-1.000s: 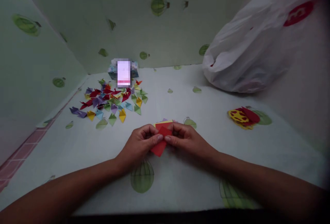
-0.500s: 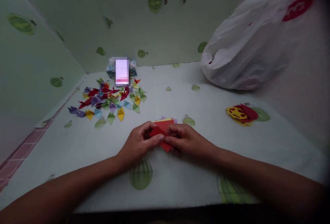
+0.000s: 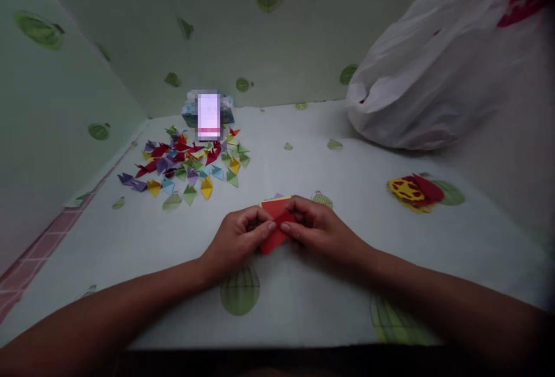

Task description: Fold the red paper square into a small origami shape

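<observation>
Between my two hands is a small piece of red paper [image 3: 284, 219], pinched at both sides. My left hand [image 3: 246, 231] has its thumb and bent fingers closed on the left edge. On the other edge, my right hand [image 3: 313, 224] grips with the thumb below and the fingers curled over the top. Right beneath lies a stack of coloured paper squares [image 3: 270, 208], red on top, with yellow and purple edges peeking out at the back. The hands cover much of the red piece, so its exact folds are hard to make out.
Many folded paper pieces [image 3: 191, 163] in several colours lie in a pile at the back left. Behind them a lit phone screen [image 3: 208, 114] leans on a patterned box [image 3: 228, 108]. At right are yellow and red cut-outs [image 3: 410, 191] and a white plastic bag [image 3: 403, 93].
The red paper has turned between my fingers, and my right hand has risen slightly over its top edge. The whole view has shifted a little.
</observation>
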Available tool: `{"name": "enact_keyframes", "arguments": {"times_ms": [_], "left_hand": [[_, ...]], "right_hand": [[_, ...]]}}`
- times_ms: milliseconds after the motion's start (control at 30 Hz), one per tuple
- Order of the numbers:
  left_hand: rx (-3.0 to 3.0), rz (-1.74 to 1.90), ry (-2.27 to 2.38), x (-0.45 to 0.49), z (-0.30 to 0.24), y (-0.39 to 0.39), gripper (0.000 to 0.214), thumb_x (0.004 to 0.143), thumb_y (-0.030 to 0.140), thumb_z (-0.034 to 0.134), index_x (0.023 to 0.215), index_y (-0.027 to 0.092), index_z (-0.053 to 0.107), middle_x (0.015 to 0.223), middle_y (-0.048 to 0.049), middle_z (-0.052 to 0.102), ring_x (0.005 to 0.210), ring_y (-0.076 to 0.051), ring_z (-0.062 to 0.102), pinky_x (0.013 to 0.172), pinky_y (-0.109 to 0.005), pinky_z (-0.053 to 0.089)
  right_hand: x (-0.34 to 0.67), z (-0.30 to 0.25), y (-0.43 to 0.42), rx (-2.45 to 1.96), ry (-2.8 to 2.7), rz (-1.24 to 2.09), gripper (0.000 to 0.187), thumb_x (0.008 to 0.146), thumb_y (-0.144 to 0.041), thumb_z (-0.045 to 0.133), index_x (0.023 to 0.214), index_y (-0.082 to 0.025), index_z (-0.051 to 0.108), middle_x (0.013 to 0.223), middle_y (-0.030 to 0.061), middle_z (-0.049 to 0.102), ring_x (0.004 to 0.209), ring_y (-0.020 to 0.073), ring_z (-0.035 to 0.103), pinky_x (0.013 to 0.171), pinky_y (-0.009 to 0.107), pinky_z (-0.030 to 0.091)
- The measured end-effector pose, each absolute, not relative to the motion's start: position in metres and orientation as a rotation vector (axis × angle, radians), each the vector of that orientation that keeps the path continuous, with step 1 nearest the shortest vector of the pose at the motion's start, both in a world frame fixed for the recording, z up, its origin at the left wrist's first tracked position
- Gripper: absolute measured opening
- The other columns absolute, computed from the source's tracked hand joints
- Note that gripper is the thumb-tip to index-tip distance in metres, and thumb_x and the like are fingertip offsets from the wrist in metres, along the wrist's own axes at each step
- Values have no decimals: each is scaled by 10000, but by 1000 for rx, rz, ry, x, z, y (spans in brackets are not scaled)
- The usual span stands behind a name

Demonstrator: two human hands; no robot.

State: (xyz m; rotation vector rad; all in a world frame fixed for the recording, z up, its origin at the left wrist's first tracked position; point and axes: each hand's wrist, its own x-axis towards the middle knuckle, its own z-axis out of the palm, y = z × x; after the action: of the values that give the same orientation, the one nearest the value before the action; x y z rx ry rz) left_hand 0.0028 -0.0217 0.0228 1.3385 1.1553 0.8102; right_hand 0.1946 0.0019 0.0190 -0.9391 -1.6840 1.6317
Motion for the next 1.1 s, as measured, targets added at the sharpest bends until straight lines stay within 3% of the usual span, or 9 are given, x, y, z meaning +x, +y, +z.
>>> {"name": "enact_keyframes", "arguments": {"times_ms": [267, 467, 667, 800, 1100], "left_hand": [[1110, 792, 1116, 3, 20, -22, 266, 789, 379, 707, 733, 156, 572, 653, 16, 554, 550, -89, 460, 507, -209, 361], [1102, 712, 1039, 0, 16, -21, 207, 830, 340, 657, 795, 137, 644, 734, -21, 628, 622, -102, 517, 570, -221, 395], [952, 725, 1005, 1, 16, -21, 168, 820, 314, 666, 825, 147, 646, 698, -14, 656, 586, -112, 565, 571, -234, 416], [1001, 789, 1007, 0, 14, -20, 149, 799, 276, 700, 861, 150, 651, 760, -10, 670, 667, -110, 589, 630, -225, 421], [1001, 859, 1009, 0, 14, -21, 163, 804, 252, 708, 911, 166, 620, 745, 4, 677, 672, -102, 606, 614, -205, 418]], "right_hand": [[194, 17, 3, -898, -1492, 1737, 81, 831, -217, 600, 888, -202, 545, 630, -50, 559, 514, 97, 516, 510, 236, 419], [195, 16, 2, -871, -1480, 1792, 17, 818, -185, 583, 824, -189, 568, 609, -46, 567, 514, 95, 532, 529, 238, 426], [197, 19, 2, -917, -1639, 1657, 35, 820, -200, 574, 796, -185, 594, 599, -28, 565, 544, 119, 534, 541, 261, 414], [198, 19, 3, -911, -1734, 1562, 47, 826, -175, 560, 791, -180, 591, 623, -19, 564, 566, 117, 513, 543, 255, 393], [196, 18, 4, -855, -1636, 1642, 30, 815, -153, 579, 838, -170, 588, 664, -17, 579, 580, 107, 538, 549, 238, 410]]}}
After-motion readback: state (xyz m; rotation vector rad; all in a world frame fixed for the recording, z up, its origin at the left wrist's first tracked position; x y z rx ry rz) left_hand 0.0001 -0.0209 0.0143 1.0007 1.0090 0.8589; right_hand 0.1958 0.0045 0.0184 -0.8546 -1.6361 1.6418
